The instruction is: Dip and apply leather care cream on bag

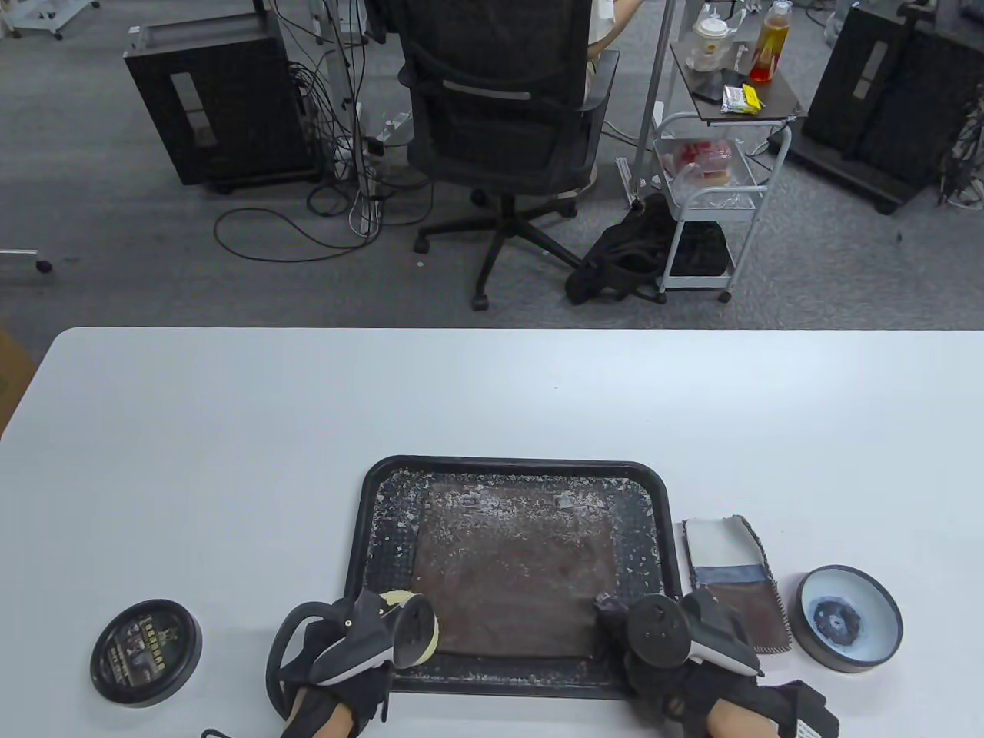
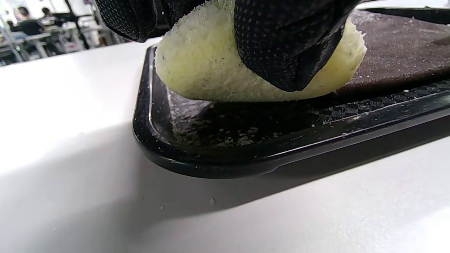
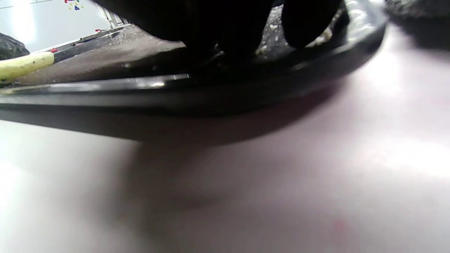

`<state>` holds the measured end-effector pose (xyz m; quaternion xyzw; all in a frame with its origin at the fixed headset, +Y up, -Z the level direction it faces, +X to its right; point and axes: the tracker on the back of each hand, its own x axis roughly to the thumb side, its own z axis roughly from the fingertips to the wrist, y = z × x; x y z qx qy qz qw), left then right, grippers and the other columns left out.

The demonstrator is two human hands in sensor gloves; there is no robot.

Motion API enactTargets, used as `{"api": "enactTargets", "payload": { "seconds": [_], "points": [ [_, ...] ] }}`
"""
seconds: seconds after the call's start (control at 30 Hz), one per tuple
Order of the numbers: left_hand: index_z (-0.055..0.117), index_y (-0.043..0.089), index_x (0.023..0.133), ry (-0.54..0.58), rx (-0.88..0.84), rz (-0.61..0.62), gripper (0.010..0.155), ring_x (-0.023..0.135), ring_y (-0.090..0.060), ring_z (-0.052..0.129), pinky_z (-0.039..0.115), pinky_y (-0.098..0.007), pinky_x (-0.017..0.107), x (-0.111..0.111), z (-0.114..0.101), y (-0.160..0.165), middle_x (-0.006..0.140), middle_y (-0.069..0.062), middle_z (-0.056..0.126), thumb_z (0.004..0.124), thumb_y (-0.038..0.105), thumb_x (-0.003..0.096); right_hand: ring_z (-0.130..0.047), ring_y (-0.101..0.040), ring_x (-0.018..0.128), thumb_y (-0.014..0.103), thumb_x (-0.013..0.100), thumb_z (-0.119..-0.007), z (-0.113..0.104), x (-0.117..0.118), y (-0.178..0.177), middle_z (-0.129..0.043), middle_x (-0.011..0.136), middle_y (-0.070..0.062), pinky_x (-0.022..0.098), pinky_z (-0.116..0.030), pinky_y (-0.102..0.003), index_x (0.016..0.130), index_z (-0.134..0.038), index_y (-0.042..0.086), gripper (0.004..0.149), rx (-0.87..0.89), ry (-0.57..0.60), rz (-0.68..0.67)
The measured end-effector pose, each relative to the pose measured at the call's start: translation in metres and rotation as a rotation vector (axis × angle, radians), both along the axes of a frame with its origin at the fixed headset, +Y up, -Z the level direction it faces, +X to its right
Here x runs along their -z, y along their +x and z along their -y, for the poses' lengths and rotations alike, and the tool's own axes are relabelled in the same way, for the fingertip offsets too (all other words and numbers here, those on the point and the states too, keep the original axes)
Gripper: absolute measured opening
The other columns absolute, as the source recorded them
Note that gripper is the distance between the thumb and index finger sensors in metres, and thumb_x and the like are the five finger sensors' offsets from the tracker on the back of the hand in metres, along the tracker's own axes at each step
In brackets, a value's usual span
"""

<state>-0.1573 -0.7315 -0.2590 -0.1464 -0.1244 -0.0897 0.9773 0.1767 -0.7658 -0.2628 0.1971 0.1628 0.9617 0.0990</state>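
One brown bag [image 1: 516, 573] lies flat in the black tray [image 1: 513, 467], likely so stray cream and crumbs stay off the table [image 1: 231, 430], with the open tin [image 1: 847, 617] to the tray's right and its lid [image 1: 146, 652] well off to the left. The left hand [image 1: 350, 646] curls its fingers [image 2: 281, 42] round a pale sponge [image 2: 211, 63], held just above the tray's near-left corner beside the bag; the right hand [image 1: 676, 642] rests at the bag's near-right corner, seemingly to steady it, though I cannot tell how far its fingers are bent
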Motion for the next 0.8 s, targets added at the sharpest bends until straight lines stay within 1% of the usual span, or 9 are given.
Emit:
{"api": "enactTargets", "payload": {
  "seconds": [0.17, 0.27, 0.37, 0.43, 0.57, 0.63, 0.7, 0.8],
  "points": [
    [0.079, 0.052, 0.08, 0.007, -0.029, -0.001, 0.052, 0.093, -0.006, 0.082, 0.07, -0.043, 0.07, -0.001, 0.001, -0.004, 0.094, 0.023, 0.081, 0.092, 0.037, 0.0321, -0.066, -0.026, 0.098, 0.024, 0.044, -0.071, 0.0, 0.0, 0.0, -0.06, 0.105, 0.0, 0.069, -0.062, -0.055, 0.107, -0.037, 0.022, 0.072, 0.002, 0.0, 0.0],
    [0.08, 0.052, 0.081, 0.036, -0.051, 0.015, 0.053, 0.093, -0.007, 0.083, 0.07, -0.043, 0.07, -0.002, -0.002, -0.005, 0.095, 0.022, 0.081, 0.092, 0.037, 0.0322, -0.066, -0.026, 0.098, 0.024, 0.044, -0.071, 0.0, 0.0, 0.0, -0.06, 0.105, 0.0, 0.069, -0.062, -0.055, 0.107, -0.037, 0.022, 0.072, 0.003, 0.001, -0.001],
    [0.08, 0.049, 0.084, 0.106, -0.097, 0.04, 0.053, 0.092, -0.01, 0.086, 0.071, -0.043, 0.069, -0.006, -0.007, -0.006, 0.095, 0.019, 0.083, 0.092, 0.037, 0.0327, -0.067, -0.026, 0.098, 0.025, 0.044, -0.071, 0.0, 0.0, 0.001, -0.06, 0.105, 0.0, 0.069, -0.062, -0.055, 0.107, -0.037, 0.022, 0.072, 0.007, 0.001, -0.002],
    [0.08, 0.049, 0.084, 0.166, -0.125, 0.054, 0.053, 0.092, -0.009, 0.086, 0.071, -0.044, 0.07, -0.008, -0.013, -0.007, 0.095, 0.019, 0.083, 0.091, 0.038, 0.0329, -0.067, -0.026, 0.098, 0.025, 0.044, -0.072, 0.001, 0.0, 0.001, -0.061, 0.105, 0.0, 0.069, -0.062, -0.055, 0.107, -0.037, 0.022, 0.072, 0.012, 0.001, -0.002],
    [0.079, 0.048, 0.085, 0.275, -0.2, 0.037, 0.054, 0.092, -0.01, 0.086, 0.071, -0.045, 0.069, -0.01, -0.021, -0.013, 0.096, 0.018, 0.083, 0.091, 0.038, 0.0334, -0.066, -0.027, 0.098, 0.026, 0.044, -0.072, 0.001, 0.0, 0.002, -0.061, 0.105, 0.0, 0.069, -0.061, -0.055, 0.107, -0.037, 0.022, 0.072, 0.019, 0.0, -0.003],
    [0.078, 0.048, 0.086, 0.348, -0.215, 0.002, 0.054, 0.092, -0.01, 0.086, 0.07, -0.045, 0.07, -0.011, -0.026, -0.02, 0.096, 0.018, 0.083, 0.091, 0.038, 0.0336, -0.066, -0.026, 0.098, 0.026, 0.044, -0.072, 0.001, 0.0, 0.002, -0.06, 0.105, 0.0, 0.069, -0.061, -0.055, 0.107, -0.037, 0.022, 0.072, 0.019, 0.001, -0.005],
    [0.078, 0.048, 0.086, 0.388, -0.23, -0.025, 0.055, 0.093, -0.01, 0.086, 0.07, -0.045, 0.07, -0.011, -0.028, -0.028, 0.096, 0.018, 0.082, 0.09, 0.039, 0.0339, -0.066, -0.027, 0.098, 0.027, 0.044, -0.072, 0.001, 0.0, 0.002, -0.06, 0.106, 0.0, 0.069, -0.061, -0.055, 0.107, -0.037, 0.022, 0.072, 0.02, 0.003, -0.005],
    [0.077, 0.048, 0.087, 0.433, -0.256, -0.103, 0.055, 0.094, -0.01, 0.084, 0.069, -0.046, 0.071, -0.009, -0.029, -0.042, 0.097, 0.018, 0.081, 0.09, 0.038, 0.0343, -0.066, -0.027, 0.098, 0.027, 0.044, -0.072, 0.001, 0.0, 0.002, -0.06, 0.106, 0.0, 0.069, -0.061, -0.055, 0.107, -0.037, 0.022, 0.072, 0.022, 0.008, -0.008]
  ]
}}
